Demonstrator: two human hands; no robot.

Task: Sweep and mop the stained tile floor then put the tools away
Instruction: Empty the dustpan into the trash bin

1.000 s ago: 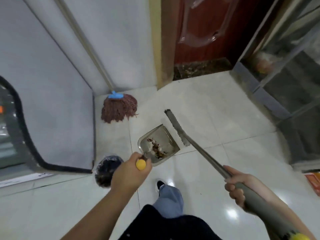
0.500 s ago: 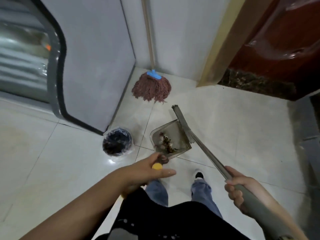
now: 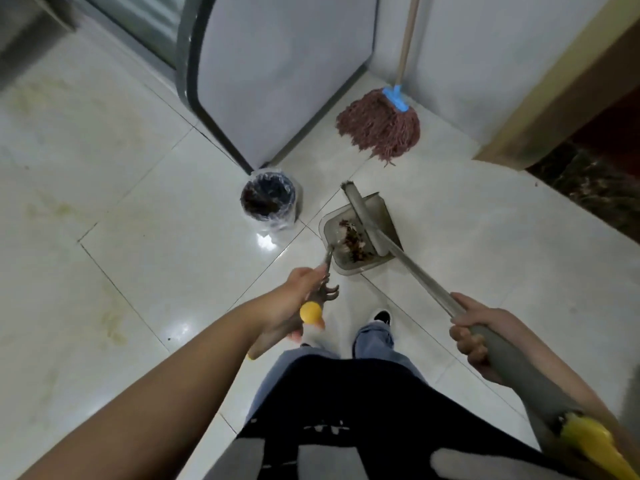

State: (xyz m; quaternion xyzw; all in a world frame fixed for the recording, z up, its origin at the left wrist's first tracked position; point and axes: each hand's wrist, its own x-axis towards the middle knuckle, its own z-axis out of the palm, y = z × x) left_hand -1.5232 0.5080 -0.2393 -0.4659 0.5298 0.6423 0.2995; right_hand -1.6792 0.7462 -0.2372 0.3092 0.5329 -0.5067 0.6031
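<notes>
Head view, the only view supplied. The left hand (image 3: 294, 303) grips the yellow-capped dustpan handle (image 3: 311, 311), fingers curled round it; half a second ago those fingers lay straighter over the cap, and a second ago they were closed on it, so the hold has been re-taken. The right hand (image 3: 476, 336) is wrapped fully round the grey broom shaft (image 3: 415, 275), unchanged across all three moments. The dustpan (image 3: 367, 209) sits on the tile floor (image 3: 156, 237) with a clump of brown debris (image 3: 351, 239) inside; the broom head (image 3: 360, 209) rests across the pan's mouth and into the pan. The debris load looks the same as before. What has altered most is the outlook: the camera has swung left, so the lined waste bin (image 3: 270, 204), at the lower left edge a second ago, now stands just to the left of the pan, apart from it. The mop (image 3: 381, 131) leans in the corner against the wall, untouched, its head on the floor. Yellowish stains (image 3: 110, 320) show on the tiles at left. Assessment: sweeping appears complete or nearly so; the likely step in hand is lifting the pan to tip it into the bin. Mopping and stowing the tools are not yet done. Risk noted: spillage if the pan tilts forward while carried.
</notes>
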